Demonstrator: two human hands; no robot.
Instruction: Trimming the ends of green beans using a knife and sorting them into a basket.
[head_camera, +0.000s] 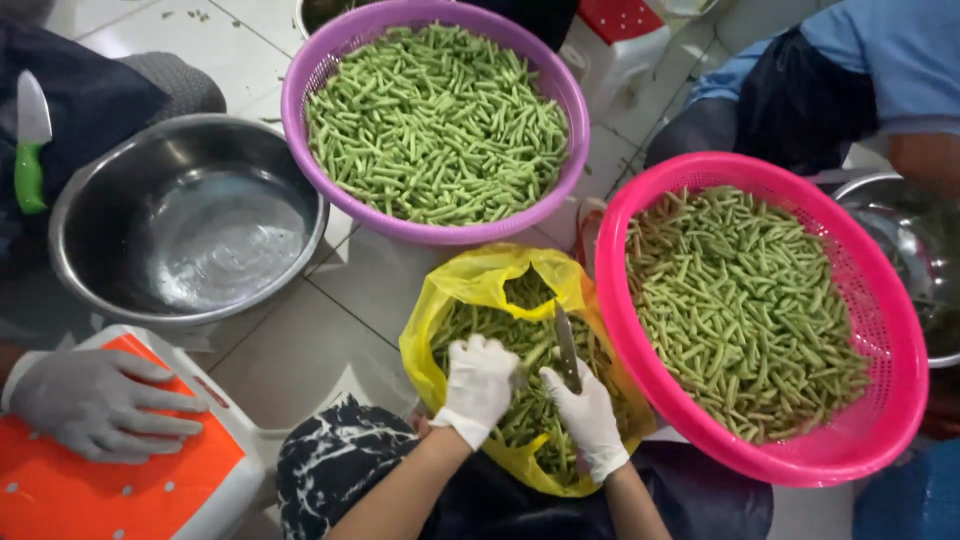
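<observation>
A yellow plastic bag (470, 285) full of long green beans (490, 330) lies open on the floor in front of me. My left hand (478, 385), in a white glove, is curled around a bunch of these beans inside the bag. Right beside it, my right hand (590, 415), also gloved, grips a small knife (567, 348) with the blade pointing up over the beans. The two hands almost touch.
A purple basket (300, 90) and a pink basket (900, 400) hold cut beans. A steel bowl (190, 220) sits at left by another person's gloved hand (95, 405) on an orange stool (90, 490). A green-handled knife (30, 140) is far left. A person in blue (850, 60) sits at top right.
</observation>
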